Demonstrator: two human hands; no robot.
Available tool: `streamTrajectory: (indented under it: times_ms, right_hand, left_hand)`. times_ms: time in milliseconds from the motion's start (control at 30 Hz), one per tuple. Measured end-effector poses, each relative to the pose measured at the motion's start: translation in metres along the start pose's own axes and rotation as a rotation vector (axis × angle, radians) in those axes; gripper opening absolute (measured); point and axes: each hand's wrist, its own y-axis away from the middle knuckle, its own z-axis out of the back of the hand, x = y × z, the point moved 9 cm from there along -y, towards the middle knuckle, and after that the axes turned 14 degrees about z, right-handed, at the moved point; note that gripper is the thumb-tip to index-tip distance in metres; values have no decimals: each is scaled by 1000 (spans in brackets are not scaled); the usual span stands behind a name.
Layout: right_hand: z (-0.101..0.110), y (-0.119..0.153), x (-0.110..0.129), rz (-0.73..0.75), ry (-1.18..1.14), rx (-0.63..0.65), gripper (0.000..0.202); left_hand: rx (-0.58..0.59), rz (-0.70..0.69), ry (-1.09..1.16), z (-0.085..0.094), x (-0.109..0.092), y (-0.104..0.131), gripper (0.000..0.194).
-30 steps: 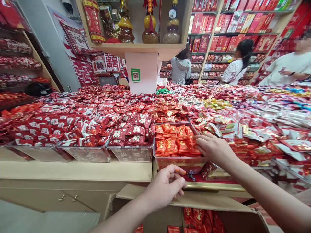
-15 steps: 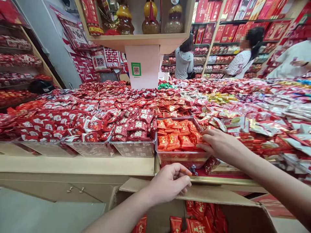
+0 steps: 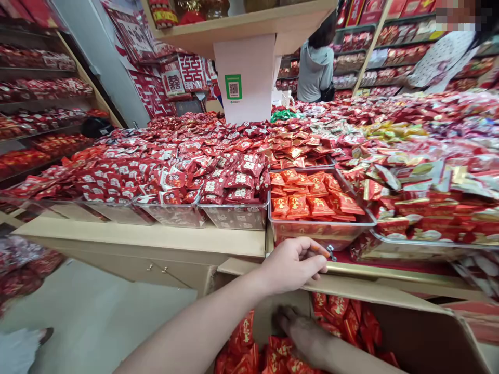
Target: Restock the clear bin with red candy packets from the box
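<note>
My left hand (image 3: 294, 265) hovers over the near flap of the cardboard box (image 3: 424, 327), its fingers loosely curled; what lies within them, if anything, is too small to name. Down inside the box, my right hand (image 3: 304, 332) reaches among red candy packets (image 3: 280, 353), its fingertips in shadow and blurred. Just beyond the box, a clear bin (image 3: 323, 228) holds orange-red packets (image 3: 312, 202) laid in rows, with neither hand touching it.
Bins of dark red packets (image 3: 234, 182) line the counter (image 3: 156, 239) to the left. More wrapped sweets (image 3: 424, 208) spread right. A white stand with a QR code (image 3: 245, 78) rises behind. Two people (image 3: 315, 67) are near the back shelves.
My right hand has left the bin of orange-red packets and moved down into the box. More packets show at the bin's right side. The view has shifted down and left.
</note>
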Motion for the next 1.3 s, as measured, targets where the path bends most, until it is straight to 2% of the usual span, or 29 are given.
streamTrajectory:
  times_ms: [67,167,233,367,467,533,600,700,767,867,933,1033,1133,1300]
  right_hand:
    - [-9,1,-6,-60,-3,18,58]
    - [-7,10,-10,-110,-11,55,35]
    - [-3,16,-11,-114,-17,72,24]
    - [16,20,-9,-90,-12,72,24]
    - [53,25,2,-51,-77,35,19]
    - [90,33,11,-36,-236,-28,17]
    - [130,45,14,-63,-410,-124,17]
    - [179,65,1,-157,-553,-323,20]
    - [197,75,-13,-201,-586,-453,22]
    - [203,77,-33,-224,-602,-587,22]
    - [199,74,-43,-232,-646,-668,22]
    - [187,69,-52,-243,-822,-800,23]
    - [178,67,-56,-258,-986,-894,25]
    - [179,76,-59,-291,-987,-1047,27]
  left_hand:
    - [7,-15,-1,-1,-1,1,13]
    - [33,-32,-15,-5,-4,1,11]
    - [32,-30,-10,-6,-5,1,10]
    - [18,-13,7,-4,-5,0,9]
    - [24,-19,15,-2,-6,0,11]
    - [59,-31,35,-2,-7,0,15]
    - [151,-25,60,-7,-8,2,26]
    - [281,-26,74,-14,-12,7,41]
    - [263,-44,46,-11,-14,8,43]
    - [161,-5,-4,-4,-10,5,42]
    - [83,26,21,2,-6,1,40]
    - [-23,-6,106,11,-8,-1,37]
    - [-37,-39,173,11,-9,1,35]
    - [-62,-112,249,14,-14,3,48]
